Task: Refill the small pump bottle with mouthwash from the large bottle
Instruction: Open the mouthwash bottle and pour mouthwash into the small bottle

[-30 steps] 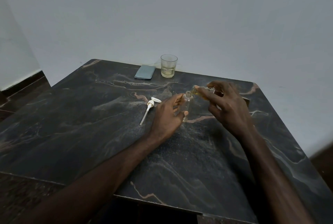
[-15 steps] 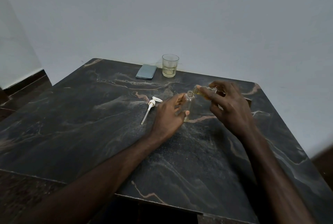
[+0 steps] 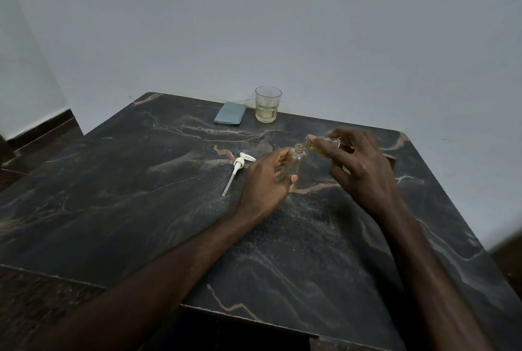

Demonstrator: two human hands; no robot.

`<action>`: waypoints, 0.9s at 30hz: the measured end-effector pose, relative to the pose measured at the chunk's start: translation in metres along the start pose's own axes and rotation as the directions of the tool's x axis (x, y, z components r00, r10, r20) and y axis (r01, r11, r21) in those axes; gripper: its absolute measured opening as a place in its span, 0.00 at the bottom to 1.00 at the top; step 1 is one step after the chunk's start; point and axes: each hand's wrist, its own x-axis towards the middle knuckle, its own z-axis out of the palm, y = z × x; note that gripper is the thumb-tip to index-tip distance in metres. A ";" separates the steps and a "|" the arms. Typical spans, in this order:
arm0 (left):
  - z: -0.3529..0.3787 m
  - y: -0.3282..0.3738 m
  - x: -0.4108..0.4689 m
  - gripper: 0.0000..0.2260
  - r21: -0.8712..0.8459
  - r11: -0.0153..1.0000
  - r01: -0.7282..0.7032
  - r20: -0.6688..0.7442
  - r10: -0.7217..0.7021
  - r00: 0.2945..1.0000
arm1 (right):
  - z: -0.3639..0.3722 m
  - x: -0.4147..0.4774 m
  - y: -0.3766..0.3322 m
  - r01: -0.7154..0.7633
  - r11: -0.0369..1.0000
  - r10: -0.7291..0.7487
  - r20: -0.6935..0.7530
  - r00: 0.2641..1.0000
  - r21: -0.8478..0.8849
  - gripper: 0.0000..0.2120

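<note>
- Little has changed over the last second. Your right hand (image 3: 358,170) keeps the large bottle (image 3: 314,145) tipped on its side, with its mouth held at the open neck of the small bottle (image 3: 298,164), as before.
- The tilt looks about the same as a moment ago, so the pour is likely slow and still going. No stream is clear enough to confirm.
- A thin yellowish layer of mouthwash (image 3: 292,188) sits at the bottom of the small bottle. Most of the clear body above it looks empty, so by my reading the refill is only at its start.
- Your left hand (image 3: 262,181) is curled round the small bottle, with the thumb across the lower front. It steadies the bottle upright on the surface (image 3: 141,209).
- Your right hand is wrapped round the large bottle and hides most of it. Only the neck and some amber liquid show past your fingers.
- The pump (image 3: 236,165) lies flat on the surface just left of your left hand, off the bottle and waiting to go back on.
</note>
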 end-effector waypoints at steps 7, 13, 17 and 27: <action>0.000 0.000 -0.001 0.25 0.001 1.000 -0.002 0.006 0.002 1.000 | 0.000 0.000 0.000 -0.001 1.000 0.001 0.006 1.000 -0.006 0.29; 0.000 0.002 0.000 0.25 -0.005 1.000 -0.021 0.003 0.021 1.000 | 0.000 -0.001 0.003 0.003 1.000 -0.003 0.003 1.000 -0.021 0.30; -0.001 0.001 -0.001 0.25 -0.006 1.000 -0.022 0.004 0.022 1.000 | 0.001 -0.001 0.001 0.007 1.000 -0.007 0.005 1.000 -0.025 0.30; -0.003 0.003 -0.001 0.24 -0.023 1.000 -0.011 0.020 0.011 1.000 | -0.001 0.000 0.000 0.013 0.999 -0.013 0.013 1.000 -0.041 0.29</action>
